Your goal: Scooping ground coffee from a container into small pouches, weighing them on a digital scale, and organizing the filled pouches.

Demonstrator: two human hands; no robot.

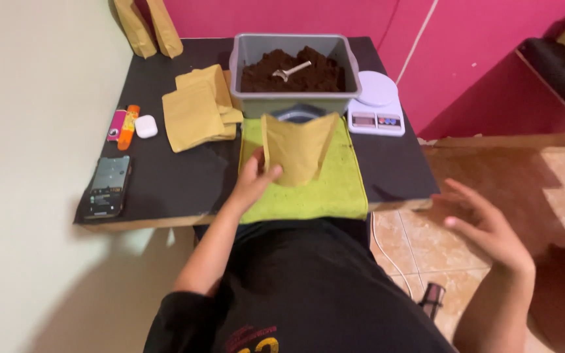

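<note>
- my left hand (254, 178) pinches the near left edge of a tan paper pouch (297, 151), thumb in front and fingers behind it.
- the pouch stands upright with its mouth open at the top, over the far part of a green cloth (308, 193) that lies on the near middle of the dark worktop (178, 176).
- my right hand (485, 225) hangs off to the right, past the worktop's edge and above the tiled floor (420, 242), fingers spread and holding nothing.
- just beyond the pouch sits a grey tub (293, 103) filled with dark brown powder (315, 77), and a small metal scoop (289, 70) lies in the powder.
- to the right of the tub, touching or nearly touching it, is a white kitchen scale (376, 104) with a round plate.
- left of the cloth lies a loose stack of flat tan pouches (199, 111), its edge beside the cloth.
- further left are a small white earbud case (146, 126), an orange tube (128, 127) and a pink lighter-shaped thing (116, 125), close together.
- a phone (106, 185) lies face up at the near left corner of the worktop.
- two more tan pouches (148, 27) lean upright at the far left corner, against the pink wall (295, 16).
</note>
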